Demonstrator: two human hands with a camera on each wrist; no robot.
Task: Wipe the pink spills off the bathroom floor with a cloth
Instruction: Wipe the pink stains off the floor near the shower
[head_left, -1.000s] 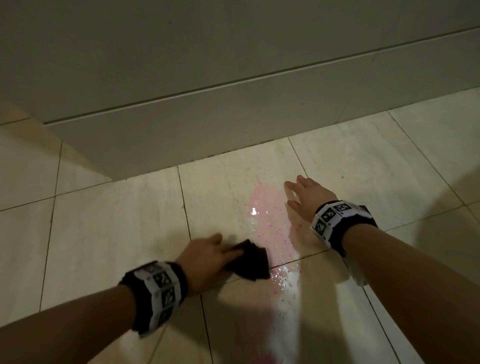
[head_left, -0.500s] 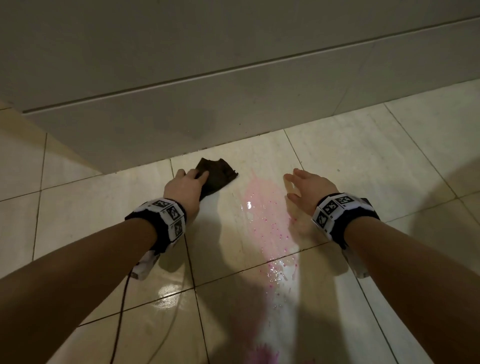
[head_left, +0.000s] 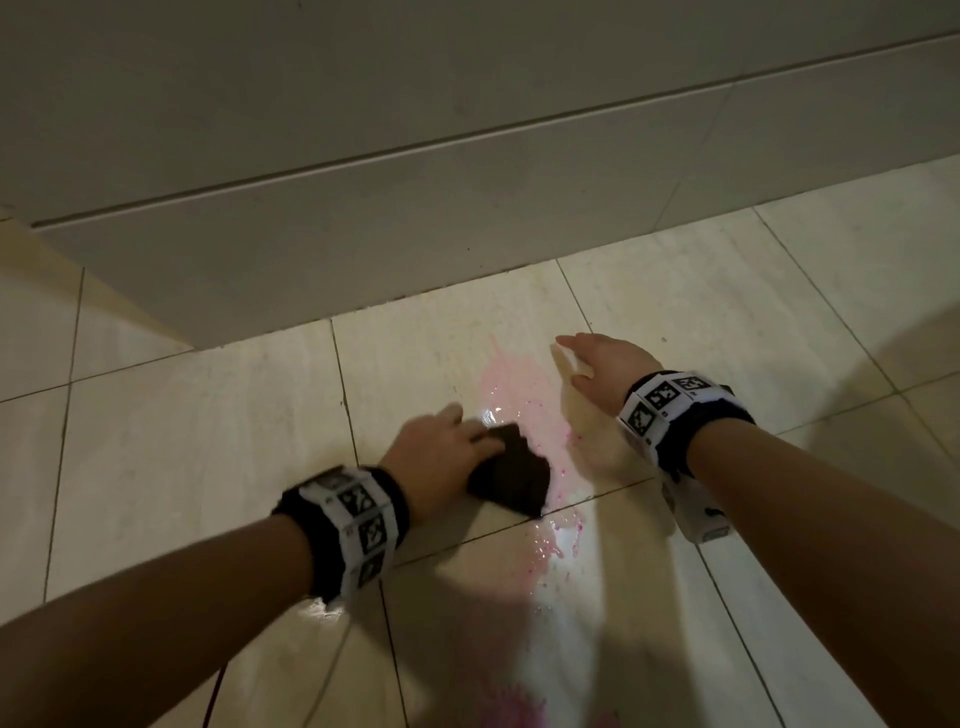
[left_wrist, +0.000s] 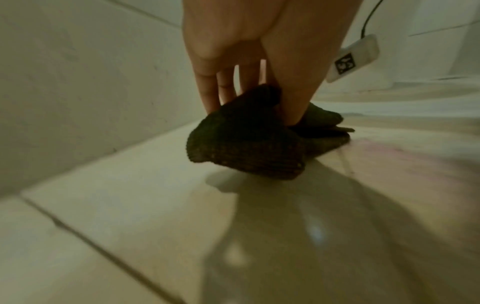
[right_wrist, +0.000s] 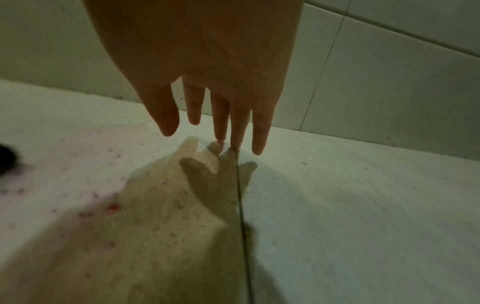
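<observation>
A pink spill (head_left: 511, 379) runs down the beige floor tiles, with a wet patch (head_left: 553, 540) below the grout line and a darker pink blot (head_left: 514, 701) at the bottom edge. My left hand (head_left: 441, 447) grips a bunched dark brown cloth (head_left: 511, 480) and presses it on the floor at the spill's left edge. In the left wrist view the fingers (left_wrist: 207, 96) and thumb pinch the cloth (left_wrist: 246, 144). My right hand (head_left: 597, 364) lies flat and spread on the floor, just right of the spill. Its straight fingers (right_wrist: 221, 119) touch the tile beside pink specks (right_wrist: 113, 207).
A grey-white tiled wall (head_left: 415, 218) rises right behind the spill, with a corner step (head_left: 104, 312) at the left. Bare beige floor tiles (head_left: 182, 441) spread to the left and right (head_left: 779, 312). A thin cable (head_left: 213, 696) hangs from my left wrist.
My left hand has dragged the cloth back from near the wall toward me, down the spill's left side to the grout line. The right hand has stayed flat in place.
</observation>
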